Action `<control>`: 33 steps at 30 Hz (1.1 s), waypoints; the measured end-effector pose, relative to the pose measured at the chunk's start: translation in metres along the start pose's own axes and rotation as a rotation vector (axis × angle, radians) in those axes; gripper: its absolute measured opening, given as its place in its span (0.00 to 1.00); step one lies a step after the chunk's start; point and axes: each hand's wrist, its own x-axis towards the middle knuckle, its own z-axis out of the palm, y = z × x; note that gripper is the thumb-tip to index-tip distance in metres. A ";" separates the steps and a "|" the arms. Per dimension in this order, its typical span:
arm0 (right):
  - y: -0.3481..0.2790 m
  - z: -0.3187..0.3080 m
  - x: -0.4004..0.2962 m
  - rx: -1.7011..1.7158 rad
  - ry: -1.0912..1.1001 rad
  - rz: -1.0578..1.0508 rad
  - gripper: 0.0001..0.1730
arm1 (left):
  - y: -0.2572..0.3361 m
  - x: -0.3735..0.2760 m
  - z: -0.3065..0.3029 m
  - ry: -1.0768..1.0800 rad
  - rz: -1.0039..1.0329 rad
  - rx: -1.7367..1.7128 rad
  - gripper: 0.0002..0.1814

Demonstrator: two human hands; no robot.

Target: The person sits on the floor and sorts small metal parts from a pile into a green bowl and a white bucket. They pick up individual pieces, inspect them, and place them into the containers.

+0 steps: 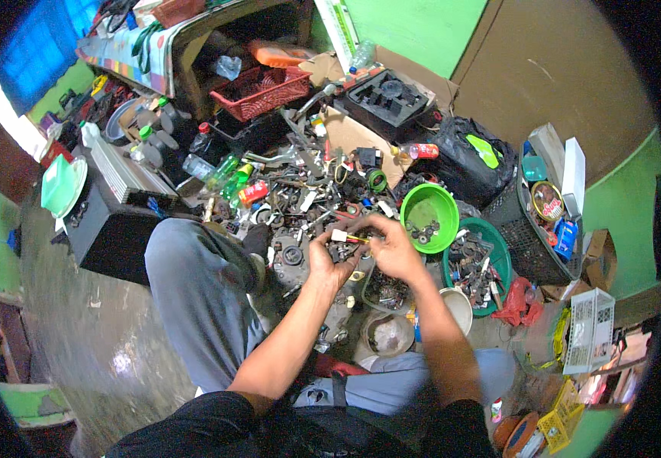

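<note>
My left hand (pixel 328 260) holds a small dark part with a white plastic connector (pixel 339 236) at its upper end. Short yellow and red wires run from the connector toward my right hand (pixel 390 249), whose curled fingers are at the wires; blur hides whether they pinch them. Beyond both hands spreads a heap of small metal and plastic parts (pixel 307 194). Just right of my right hand stands a bright green bowl (pixel 452 229) with several small dark round pieces inside. Below my hands lies a clear container of screws or similar small pieces (pixel 386 289).
A dark green basin (pixel 505 257) of mixed parts stands to the right, near a black plastic crate (pixel 516 237). A red basket (pixel 261 94) and a black moulded tray (pixel 390 100) are farther back. At left is a black box (pixel 113 240). Plastic bottles (pixel 224 172) lie by the heap.
</note>
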 end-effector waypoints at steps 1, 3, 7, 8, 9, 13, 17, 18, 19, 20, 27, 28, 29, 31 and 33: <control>-0.012 -0.015 0.000 -0.178 0.048 -0.042 0.17 | -0.004 -0.003 0.009 -0.004 -0.008 -0.015 0.20; -0.034 -0.034 -0.008 -0.114 0.098 0.131 0.15 | -0.013 -0.010 0.025 0.004 -0.049 -0.083 0.21; -0.032 -0.046 -0.035 -0.500 0.093 -0.015 0.11 | -0.030 -0.020 0.042 0.048 -0.075 -0.022 0.21; -0.028 -0.042 -0.039 -0.435 0.156 -0.141 0.12 | -0.032 -0.023 0.045 0.075 -0.079 0.024 0.20; -0.021 -0.040 -0.042 -0.473 0.170 -0.116 0.11 | -0.036 -0.030 0.052 0.106 -0.086 0.074 0.20; -0.015 -0.037 -0.036 -0.498 0.226 -0.089 0.10 | -0.035 -0.018 0.033 0.087 -0.122 0.078 0.14; -0.011 -0.042 -0.020 -0.476 0.334 -0.054 0.08 | -0.008 -0.022 0.025 0.120 -0.011 -0.029 0.18; -0.007 -0.045 -0.017 -0.458 0.326 -0.046 0.08 | -0.001 -0.025 0.028 0.098 0.028 -0.058 0.20; -0.004 -0.047 -0.015 -0.440 0.317 -0.038 0.08 | 0.007 -0.027 0.031 0.074 0.031 -0.094 0.21; 0.000 -0.046 -0.013 -0.445 0.258 0.018 0.08 | 0.013 -0.030 0.034 0.055 0.017 -0.048 0.23; -0.037 -0.069 -0.002 -0.418 0.277 -0.139 0.10 | 0.011 -0.056 0.114 0.013 -0.130 0.027 0.27; -0.039 -0.072 -0.001 -0.380 0.308 -0.163 0.09 | 0.008 -0.060 0.124 0.011 -0.151 0.035 0.27; -0.045 -0.075 -0.002 -0.342 0.286 -0.177 0.08 | 0.004 -0.061 0.130 0.009 -0.175 0.045 0.27; -0.056 -0.081 -0.005 -0.275 0.247 -0.201 0.08 | -0.001 -0.057 0.131 0.005 -0.178 0.103 0.26; -0.055 -0.081 -0.009 -0.337 0.199 -0.221 0.09 | -0.009 -0.045 0.118 -0.031 -0.198 0.148 0.24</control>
